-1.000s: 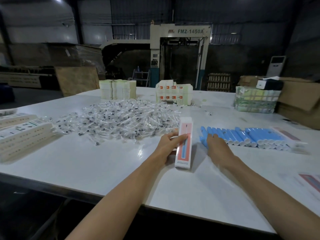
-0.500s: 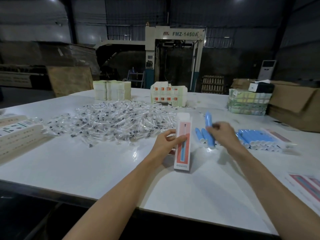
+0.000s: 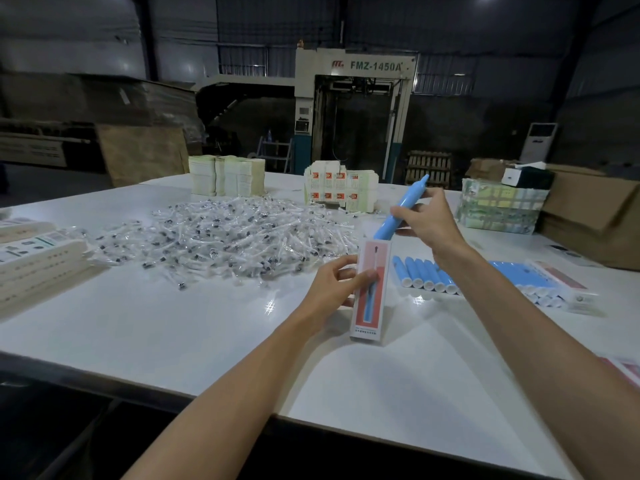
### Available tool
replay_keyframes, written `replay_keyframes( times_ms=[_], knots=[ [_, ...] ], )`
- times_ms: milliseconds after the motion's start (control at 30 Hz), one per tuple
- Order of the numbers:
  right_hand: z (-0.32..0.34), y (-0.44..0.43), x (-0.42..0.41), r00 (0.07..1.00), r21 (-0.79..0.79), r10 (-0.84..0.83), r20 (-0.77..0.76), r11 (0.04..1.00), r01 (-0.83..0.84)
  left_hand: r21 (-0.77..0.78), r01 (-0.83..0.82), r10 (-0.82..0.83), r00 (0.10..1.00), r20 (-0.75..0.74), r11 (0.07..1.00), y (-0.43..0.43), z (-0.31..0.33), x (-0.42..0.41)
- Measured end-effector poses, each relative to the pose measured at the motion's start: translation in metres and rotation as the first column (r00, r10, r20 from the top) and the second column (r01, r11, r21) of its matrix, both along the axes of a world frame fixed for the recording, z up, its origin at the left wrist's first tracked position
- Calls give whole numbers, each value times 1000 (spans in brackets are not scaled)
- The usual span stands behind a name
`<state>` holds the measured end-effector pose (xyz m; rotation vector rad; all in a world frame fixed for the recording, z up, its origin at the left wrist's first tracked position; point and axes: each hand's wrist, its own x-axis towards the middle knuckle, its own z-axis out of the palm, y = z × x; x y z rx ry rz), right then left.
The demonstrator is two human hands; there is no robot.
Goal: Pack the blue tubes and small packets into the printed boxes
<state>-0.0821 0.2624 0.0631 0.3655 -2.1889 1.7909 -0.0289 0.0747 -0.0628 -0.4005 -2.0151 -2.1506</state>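
Observation:
My left hand (image 3: 337, 289) grips a long printed box (image 3: 371, 292), white with a red face and a blue picture, tilted up from the table with its open top end away from me. My right hand (image 3: 426, 220) holds a blue tube (image 3: 401, 207) slanted above the box, its lower end at the box's open top. A row of blue tubes (image 3: 427, 277) lies on the white table (image 3: 207, 327) to the right of the box. A wide heap of small clear packets (image 3: 225, 239) covers the table's middle left.
Stacked printed boxes (image 3: 38, 261) sit at the left edge. Stacks of flat cartons (image 3: 227, 174) and red-and-white cartons (image 3: 339, 187) stand at the back. A wrapped bundle (image 3: 502, 207) and brown cardboard boxes (image 3: 595, 216) stand at the right. More tubes and a flat box (image 3: 547, 282) lie far right.
My right hand took one blue tube from the row, raised it and brought its lower end to the box's open top. My left hand has kept hold of the box and tilted it up.

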Motion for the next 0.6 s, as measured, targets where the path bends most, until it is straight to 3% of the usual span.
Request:
replay_keyframes(
  times_ms=[67,200,333,433,600],
  knots=[
    [0,4,-3,1000,172,-23,-20,985,26,-5,1,-1,1000,-5,1000,2,0,0],
    [5,2,0,999,334,14,-30,943,-3,-33,-2,1,999,-36,999,4,1,1],
    [-12,-11,7,978,591,-3,-209,796,129,-36,-28,27,999,-33,999,3,0,2],
    [-32,-15,12,948,624,-10,-320,751,218,-29,-41,41,999,-3,999,3,-1,1],
    [-52,-15,22,944,716,-84,-319,631,299,-76,-76,79,996,36,994,7,-4,-4]
  ],
)
